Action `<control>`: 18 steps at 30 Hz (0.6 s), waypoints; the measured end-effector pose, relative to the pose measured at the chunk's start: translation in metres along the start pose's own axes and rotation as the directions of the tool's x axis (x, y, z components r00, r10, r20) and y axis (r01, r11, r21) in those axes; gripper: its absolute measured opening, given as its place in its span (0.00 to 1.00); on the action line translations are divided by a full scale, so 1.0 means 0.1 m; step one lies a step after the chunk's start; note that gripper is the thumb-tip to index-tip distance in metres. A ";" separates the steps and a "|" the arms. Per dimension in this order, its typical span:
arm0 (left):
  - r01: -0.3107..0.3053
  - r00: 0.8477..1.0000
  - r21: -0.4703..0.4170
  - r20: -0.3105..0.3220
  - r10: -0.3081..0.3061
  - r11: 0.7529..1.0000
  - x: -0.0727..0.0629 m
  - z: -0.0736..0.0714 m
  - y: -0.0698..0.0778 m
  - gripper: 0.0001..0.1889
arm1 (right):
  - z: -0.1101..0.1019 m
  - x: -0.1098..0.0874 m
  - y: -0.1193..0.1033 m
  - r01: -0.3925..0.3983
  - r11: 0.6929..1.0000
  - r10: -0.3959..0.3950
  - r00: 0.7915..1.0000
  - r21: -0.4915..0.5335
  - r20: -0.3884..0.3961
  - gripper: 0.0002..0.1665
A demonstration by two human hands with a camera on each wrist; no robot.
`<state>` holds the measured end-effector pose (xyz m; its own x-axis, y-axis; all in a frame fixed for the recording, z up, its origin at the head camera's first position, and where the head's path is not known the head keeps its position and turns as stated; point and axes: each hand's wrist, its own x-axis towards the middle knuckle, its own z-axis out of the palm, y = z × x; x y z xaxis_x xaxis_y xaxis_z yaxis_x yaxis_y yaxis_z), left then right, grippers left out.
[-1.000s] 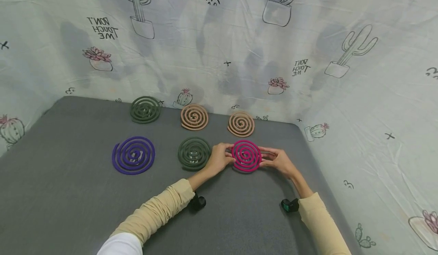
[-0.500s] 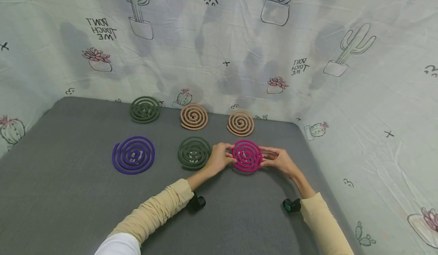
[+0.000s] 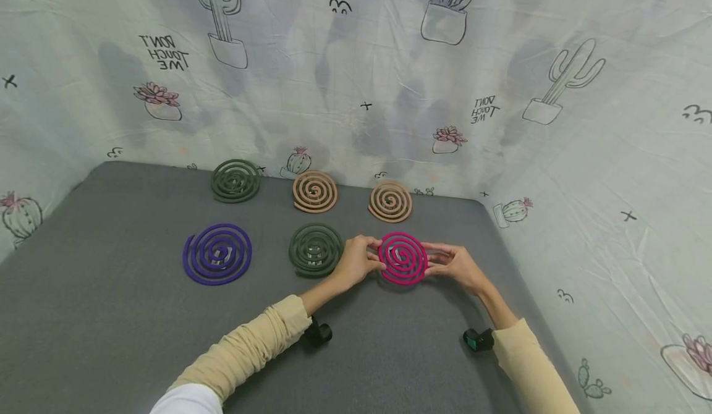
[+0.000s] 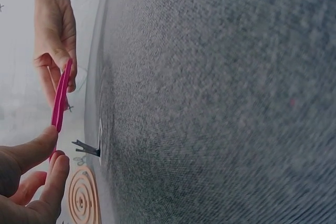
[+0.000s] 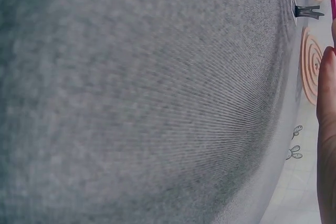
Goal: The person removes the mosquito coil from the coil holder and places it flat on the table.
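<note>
A pink mosquito coil [image 3: 403, 258] is held level between both hands in the head view. My left hand [image 3: 355, 261] pinches its left edge with the thumb and fingers, and my right hand [image 3: 459, 267] grips its right edge. Seen edge-on in the left wrist view, the coil [image 4: 62, 98] is raised off the grey surface. A small dark forked metal stand [image 4: 88, 148] rises from the surface near it, apart from the coil in that view. The right wrist view shows this stand [image 5: 308, 11] and part of my right hand [image 5: 327, 119].
Left of my left hand lies a dark green coil [image 3: 316, 233], then a purple coil [image 3: 217, 278]. Behind them are a tan coil [image 3: 390, 219], another tan coil [image 3: 314, 209] and a dark green coil [image 3: 235, 198]. A cactus-print cloth [image 3: 300, 92] borders the grey table [image 3: 139, 333].
The pink coil has shifted very slightly to the right and toward the person, with both hands keeping their hold. The other coils stay in place.
</note>
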<state>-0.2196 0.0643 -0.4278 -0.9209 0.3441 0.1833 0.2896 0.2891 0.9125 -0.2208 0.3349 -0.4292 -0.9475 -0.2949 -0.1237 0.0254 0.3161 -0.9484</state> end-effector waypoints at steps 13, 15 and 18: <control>0.021 1.000 0.001 0.019 -0.021 1.000 -0.07 0.02 0.00 0.23 | 0.03 -0.11 -0.02 -0.018 0.999 0.019 1.000 -0.034 0.008 0.40; 0.017 1.000 0.012 0.023 -0.017 1.000 -0.09 0.02 0.00 0.23 | 0.03 -0.12 -0.02 -0.013 0.999 0.013 1.000 -0.032 0.015 0.40; 0.012 1.000 0.022 0.025 -0.013 1.000 -0.11 0.03 0.01 0.23 | 0.03 -0.15 -0.01 -0.014 1.000 0.014 1.000 -0.027 0.022 0.40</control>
<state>-0.2085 0.0632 -0.4302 -0.9179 0.3621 0.1624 0.2839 0.3132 0.9063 -0.2057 0.3358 -0.4276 -0.9399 -0.3098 -0.1434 0.0299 0.3439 -0.9385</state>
